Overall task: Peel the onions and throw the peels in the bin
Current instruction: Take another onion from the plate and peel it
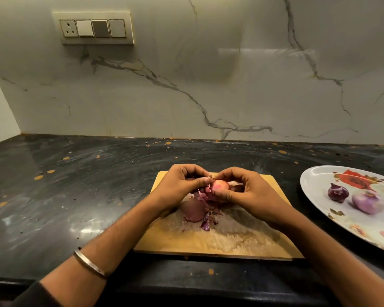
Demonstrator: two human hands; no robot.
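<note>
Wooden board [242, 238] lies on the dark surface [53, 196]. Over it your right hand [251, 191] grips an onion [218, 187], while your left hand [182, 185] pinches its loosened skin. Peels [200, 212] lie on the board beneath. Two peeled onions [368, 203] sit on the plate [315, 180] at right.

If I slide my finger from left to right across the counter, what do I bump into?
Bangle → left hand → onion → right hand → dark peeled onion → pale peeled onion, both on the plate.
</note>
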